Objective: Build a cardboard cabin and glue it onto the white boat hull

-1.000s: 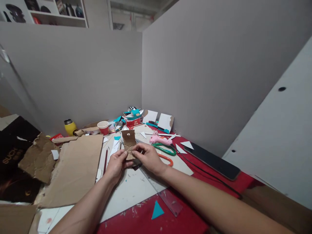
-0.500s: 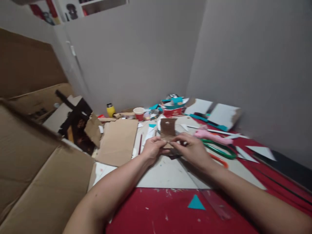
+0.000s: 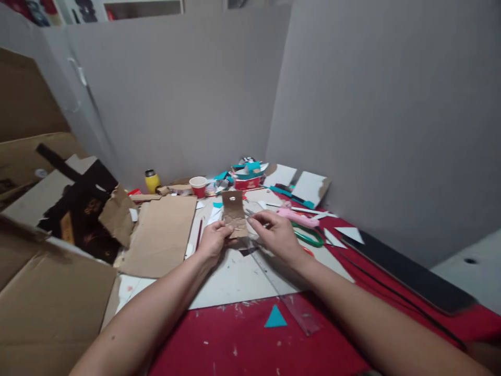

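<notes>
My left hand (image 3: 216, 239) is closed on the lower left edge of a small brown cardboard piece (image 3: 234, 209). The piece is bent, with its upper part standing up and a small slot near the top. Torn, rough paper shows on its lower part. My right hand (image 3: 276, 233) is just right of the piece, apart from it, with thumb and fingers pinched together. Whatever is between those fingertips is too small to make out. Under both hands lies a pale board (image 3: 219, 287), and a clear ruler (image 3: 293, 308) runs across it below my right hand.
Green-handled scissors (image 3: 309, 236) and a pink tool (image 3: 299, 216) lie to the right. A large cardboard sheet (image 3: 164, 235) and an open carton (image 3: 58, 297) are on the left. Behind stand a paper cup (image 3: 198, 188) and a yellow bottle (image 3: 152, 181). A teal triangle (image 3: 276, 317) lies in front.
My right hand has drawn away to the right from the cardboard piece, which it touched before. My left hand still holds the piece. The whole view has turned to the right.
</notes>
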A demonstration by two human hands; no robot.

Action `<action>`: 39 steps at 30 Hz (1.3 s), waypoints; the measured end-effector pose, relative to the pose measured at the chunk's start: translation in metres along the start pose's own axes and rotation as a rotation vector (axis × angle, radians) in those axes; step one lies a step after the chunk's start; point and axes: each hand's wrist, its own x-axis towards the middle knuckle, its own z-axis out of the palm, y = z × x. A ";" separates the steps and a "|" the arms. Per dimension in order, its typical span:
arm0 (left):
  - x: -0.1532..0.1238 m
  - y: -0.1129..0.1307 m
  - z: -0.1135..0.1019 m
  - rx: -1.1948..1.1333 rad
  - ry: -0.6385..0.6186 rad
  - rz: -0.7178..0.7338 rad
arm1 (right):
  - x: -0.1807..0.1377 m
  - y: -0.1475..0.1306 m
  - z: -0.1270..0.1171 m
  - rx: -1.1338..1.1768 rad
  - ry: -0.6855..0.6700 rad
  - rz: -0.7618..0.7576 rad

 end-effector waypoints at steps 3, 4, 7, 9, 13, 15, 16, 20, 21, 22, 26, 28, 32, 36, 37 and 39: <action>0.003 0.000 0.000 0.024 -0.007 0.012 | 0.005 0.001 -0.003 0.051 0.023 0.092; 0.002 0.001 0.000 0.030 -0.009 0.016 | 0.006 0.001 -0.003 0.064 0.000 0.113; 0.000 0.002 0.002 0.036 -0.015 0.032 | 0.005 0.002 0.000 0.132 -0.114 0.175; -0.002 0.003 0.003 0.033 -0.016 0.043 | 0.003 0.002 0.003 0.176 -0.182 0.209; -0.001 0.002 0.002 0.032 -0.019 0.049 | 0.001 0.001 0.006 0.373 -0.254 0.408; 0.000 0.001 0.002 0.039 -0.027 0.049 | 0.002 0.002 0.006 0.457 -0.257 0.510; 0.001 0.001 0.002 0.045 -0.033 0.047 | 0.002 0.002 0.006 0.473 -0.253 0.534; 0.000 0.000 0.001 0.082 -0.072 0.056 | 0.004 0.003 0.005 0.502 -0.263 0.556; 0.000 0.000 0.001 0.093 -0.084 0.063 | 0.004 0.004 0.006 0.507 -0.269 0.559; 0.000 -0.001 0.002 0.105 -0.098 0.072 | 0.005 0.004 0.006 0.509 -0.273 0.561; 0.001 -0.003 0.002 0.161 -0.132 0.113 | 0.006 0.009 0.008 0.492 -0.267 0.569; 0.003 -0.004 0.002 0.192 -0.134 0.132 | 0.006 0.012 0.009 0.475 -0.261 0.570; 0.003 -0.005 0.002 0.235 -0.145 0.141 | 0.007 0.015 0.009 0.452 -0.252 0.571; 0.000 -0.002 0.003 0.246 -0.150 0.134 | 0.010 0.015 0.010 0.453 -0.267 0.567; 0.000 -0.001 0.004 0.243 -0.151 0.133 | 0.011 0.014 0.010 0.454 -0.279 0.564; -0.001 0.001 0.004 0.233 -0.150 0.130 | 0.012 0.013 0.009 0.459 -0.310 0.558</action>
